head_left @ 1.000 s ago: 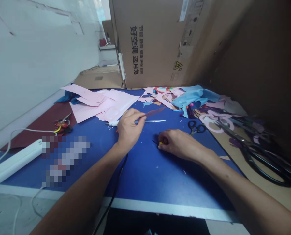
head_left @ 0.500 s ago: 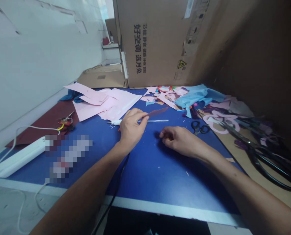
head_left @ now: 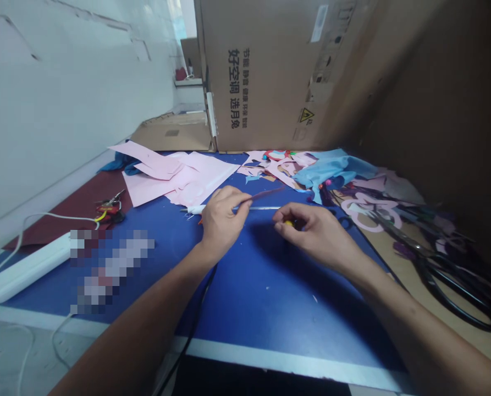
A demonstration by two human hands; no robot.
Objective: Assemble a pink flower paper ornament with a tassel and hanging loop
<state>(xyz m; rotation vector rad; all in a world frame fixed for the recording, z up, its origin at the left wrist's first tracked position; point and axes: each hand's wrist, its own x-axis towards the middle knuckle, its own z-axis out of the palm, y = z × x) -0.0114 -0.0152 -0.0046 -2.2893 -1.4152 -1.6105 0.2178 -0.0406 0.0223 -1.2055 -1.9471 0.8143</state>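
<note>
Strip (head_left: 268, 193): dark maroon, narrow, pinched at its near end between thumb and forefinger of the left hand (head_left: 222, 220). Free end points away from the person, toward the box (head_left: 270, 82), raised a little off the worktop (head_left: 249, 286). Other fingers of that hand curled in.

Right hand (head_left: 317, 234): just beside the left one, on the side nearer the box's right corner. Thumb and forefinger pressed together on a yellow bit (head_left: 288, 223); too small to tell what it is. Remaining fingers folded under. Hand hangs just above the blue surface; the two hands are near each other but apart.

Rod (head_left: 264, 208): thin, clear, lying flat in front of the box, crosswise under the strip and partly behind the left hand. Contact with the strip cannot be told.

Scraps: pink sheets (head_left: 187, 176) spread in front of the box's left corner. Blue paper (head_left: 336, 165) crumpled in front of its right part, among pink cut-outs.

Scissors (head_left: 424, 256): large, black-handled, well to the right of the box, on bare brown board.

Power strip (head_left: 26, 269): white, far left of the box, near the front edge.

Cable (head_left: 189, 330): black, runs under the left forearm and off the near edge.
</note>
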